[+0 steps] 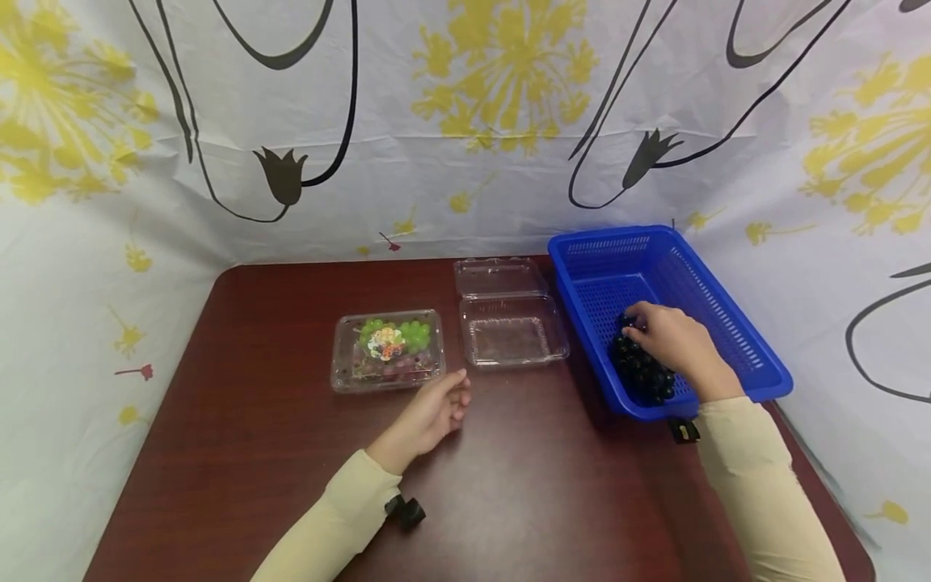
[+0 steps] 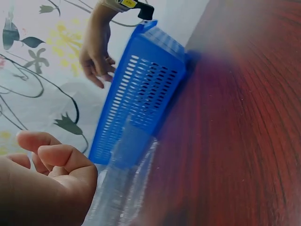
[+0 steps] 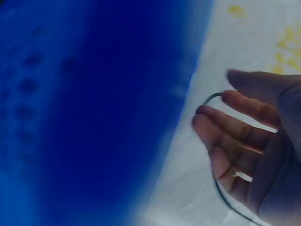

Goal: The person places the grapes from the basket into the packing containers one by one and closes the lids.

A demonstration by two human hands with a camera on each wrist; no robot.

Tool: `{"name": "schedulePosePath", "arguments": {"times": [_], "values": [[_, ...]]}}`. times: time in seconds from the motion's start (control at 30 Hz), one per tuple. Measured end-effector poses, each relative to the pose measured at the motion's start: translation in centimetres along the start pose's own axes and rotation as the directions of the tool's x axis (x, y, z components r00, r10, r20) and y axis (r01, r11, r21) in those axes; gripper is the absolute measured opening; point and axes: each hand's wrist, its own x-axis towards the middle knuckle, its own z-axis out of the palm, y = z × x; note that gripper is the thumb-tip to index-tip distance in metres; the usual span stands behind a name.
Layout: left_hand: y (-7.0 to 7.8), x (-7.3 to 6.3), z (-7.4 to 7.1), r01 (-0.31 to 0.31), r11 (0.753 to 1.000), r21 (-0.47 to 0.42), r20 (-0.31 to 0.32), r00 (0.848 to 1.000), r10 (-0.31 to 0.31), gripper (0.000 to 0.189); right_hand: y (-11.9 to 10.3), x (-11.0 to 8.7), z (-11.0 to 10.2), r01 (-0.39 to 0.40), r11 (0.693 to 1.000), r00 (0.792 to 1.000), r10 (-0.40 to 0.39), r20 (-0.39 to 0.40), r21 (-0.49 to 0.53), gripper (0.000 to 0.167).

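Dark grapes [image 1: 647, 373] lie in a bunch at the near end of a blue plastic basket [image 1: 727, 319]. Over them reaches my right hand [image 1: 675, 343], thumb and fingers apart and loosely bent. The right wrist view shows nothing between the fingers of that right hand [image 3: 254, 146]; whether a fingertip touches a grape is unclear. My left hand [image 1: 431, 411] hovers with relaxed fingers by the near right corner of a closed clear box [image 1: 345, 356] of green and reddish grapes, holding nothing. An open clear clamshell box [image 1: 502, 327] stands between that box and the basket.
All of these stand on a dark red-brown table [image 1: 247, 420]. A white cloth [image 1: 407, 97] with yellow and dark plant prints hangs behind and at both sides. The basket's tall slotted wall [image 2: 141, 89] rises beside the clear plastic box in the left wrist view.
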Motion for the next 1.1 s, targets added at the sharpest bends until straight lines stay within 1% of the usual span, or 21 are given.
{"name": "schedulePosePath", "arguments": {"times": [0.07,0.13,0.27,0.33,0.43,0.57,0.67,0.83,1.0,1.1], "values": [[-0.3,0.7,0.2,0.037,0.999,-0.01,-0.009,0.999,-0.037,0.021,1.0,0.1,0.5,-0.016,1.0,0.997,0.018,0.071,-0.024,0.037],[-0.8,1.5,0.3,0.076,0.997,-0.019,-0.018,0.997,-0.076,0.019,2.0,0.2,1.0,-0.03,0.999,0.992,0.033,0.118,-0.027,0.041],[-1.8,3.0,0.4,0.126,0.99,-0.066,-0.048,0.99,-0.129,0.016,3.3,0.1,1.5,-0.065,0.998,0.984,0.065,0.168,-0.004,0.046],[-2.2,3.6,0.3,0.136,0.986,-0.091,-0.065,0.988,-0.143,0.016,3.7,0.1,1.7,-0.081,0.997,0.978,0.079,0.191,0.004,0.046],[-2.5,4.4,0.1,0.135,0.984,-0.113,-0.09,0.985,-0.145,0.019,4.3,-0.1,2.3,-0.084,0.996,0.974,0.083,0.213,-0.003,0.043],[-2.6,5.2,0.1,0.129,0.983,-0.129,-0.127,0.981,-0.145,0.022,4.8,-0.3,3.0,-0.082,0.996,0.971,0.085,0.223,-0.022,0.039],[-2.6,5.7,0.2,0.121,0.983,-0.14,-0.14,0.98,-0.141,0.023,5.0,-0.4,3.4,-0.077,0.997,0.967,0.081,0.243,-0.027,0.037],[-2.8,6.3,0.6,0.087,0.981,-0.173,-0.154,0.982,-0.114,0.021,4.9,-0.4,4.0,-0.06,0.998,0.96,0.064,0.274,-0.025,0.036],[-2.8,6.8,1.0,0.046,0.977,-0.208,-0.165,0.983,-0.082,0.022,4.9,-0.3,4.1,-0.082,0.996,0.954,0.085,0.287,-0.025,0.037],[-2.8,7.0,1.3,0.033,0.975,-0.221,-0.186,0.98,-0.076,0.026,4.8,-0.3,4.3,-0.093,0.995,0.949,0.098,0.299,-0.032,0.039]]}}
